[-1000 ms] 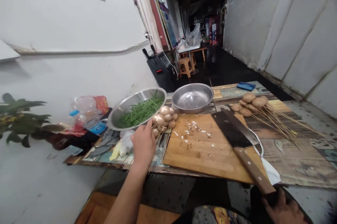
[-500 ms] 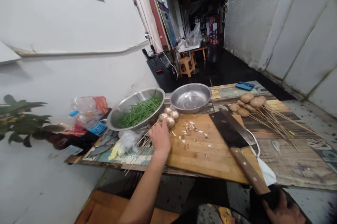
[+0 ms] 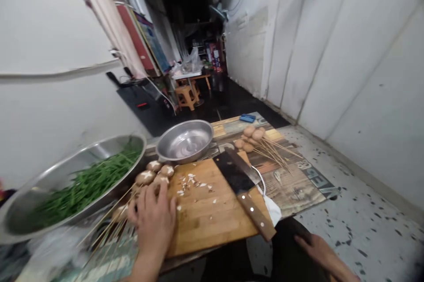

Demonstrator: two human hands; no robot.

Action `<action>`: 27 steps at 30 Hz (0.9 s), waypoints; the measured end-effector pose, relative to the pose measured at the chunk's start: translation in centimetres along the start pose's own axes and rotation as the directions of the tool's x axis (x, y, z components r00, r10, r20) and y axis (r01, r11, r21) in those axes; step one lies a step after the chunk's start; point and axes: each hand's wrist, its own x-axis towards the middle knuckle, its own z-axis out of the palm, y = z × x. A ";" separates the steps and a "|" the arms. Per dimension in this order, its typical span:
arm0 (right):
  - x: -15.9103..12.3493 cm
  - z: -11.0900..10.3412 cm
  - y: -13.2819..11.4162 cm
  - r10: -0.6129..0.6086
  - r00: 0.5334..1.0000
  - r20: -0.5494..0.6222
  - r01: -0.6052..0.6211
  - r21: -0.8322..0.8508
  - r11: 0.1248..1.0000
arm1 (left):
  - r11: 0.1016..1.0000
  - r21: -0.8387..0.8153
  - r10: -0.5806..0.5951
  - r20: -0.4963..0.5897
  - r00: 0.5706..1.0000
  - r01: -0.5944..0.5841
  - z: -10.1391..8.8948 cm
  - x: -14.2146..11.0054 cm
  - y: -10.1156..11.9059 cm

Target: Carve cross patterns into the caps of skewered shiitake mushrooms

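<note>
Taking the cutting board's middle as the dial's centre, one patchwork-patterned table (image 3: 291, 189) bore everything nearby. One large steel bowl (image 3: 76, 165), full of green stalks (image 3: 99, 176), stood between nine and ten o'clock. One wooden cutting board (image 3: 195, 220) lay at the centre; one smaller steel bowl (image 3: 185, 138) sat at eleven. One cleaver (image 3: 236, 178) lay across the board at two, handle towards four.

Two hands were well apart. The left hand (image 3: 154, 220), at nine, bent its fingers against a bunch of skewered mushrooms; I cannot tell whether it gripped them. The right hand (image 3: 319, 251), at four, was beside a dark-clothed leg (image 3: 291, 246), its fingers' closure unclear.

That bunch's four cross-cut caps (image 3: 145, 178) showed at ten, the sticks (image 3: 109, 229) running towards eight. A second bunch (image 3: 250, 138), at least five caps, lay at one; farther out was one blue object (image 3: 247, 118). Over ten pale scraps (image 3: 202, 184) dotted the board.
</note>
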 end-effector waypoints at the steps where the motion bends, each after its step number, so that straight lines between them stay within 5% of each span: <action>1: -0.8 -2.9 -0.2 -0.042 0.998 0.045 0.041 0.021 0.999 | 0.997 -0.057 0.043 -0.021 0.999 -0.044 0.1 -0.5 0.9; 3: -2.2 -8.6 -1.5 -0.116 0.993 0.037 0.114 0.042 0.993 | 0.976 -0.176 0.124 -0.040 0.991 -0.129 0.3 -1.6 2.6; 5: -2.3 -13.5 -4.2 -0.166 0.981 -0.099 0.167 0.004 0.986 | 0.945 -0.268 0.181 -0.047 0.982 -0.186 0.8 -2.5 3.8; 9: 3.4 -18.4 -11.2 -0.261 0.895 -0.362 0.215 -0.164 0.963 | 0.918 -0.344 0.184 -0.072 0.980 -0.198 2.1 -3.2 3.8; 15: 12.6 -18.0 -15.5 -0.255 0.891 -0.376 0.150 -0.287 0.946 | 0.902 -0.371 0.204 -0.086 0.975 -0.221 3.5 -3.5 2.6; 23: 13.4 -17.9 -16.0 -0.133 0.930 -0.341 0.085 -0.153 0.985 | 0.859 -0.430 0.250 -0.119 0.961 -0.277 4.1 -3.5 2.5; 27: 12.8 -18.4 -17.4 -0.084 0.945 -0.316 0.098 0.028 0.995 | 0.846 -0.407 0.244 -0.277 0.929 -0.344 3.8 -3.0 3.0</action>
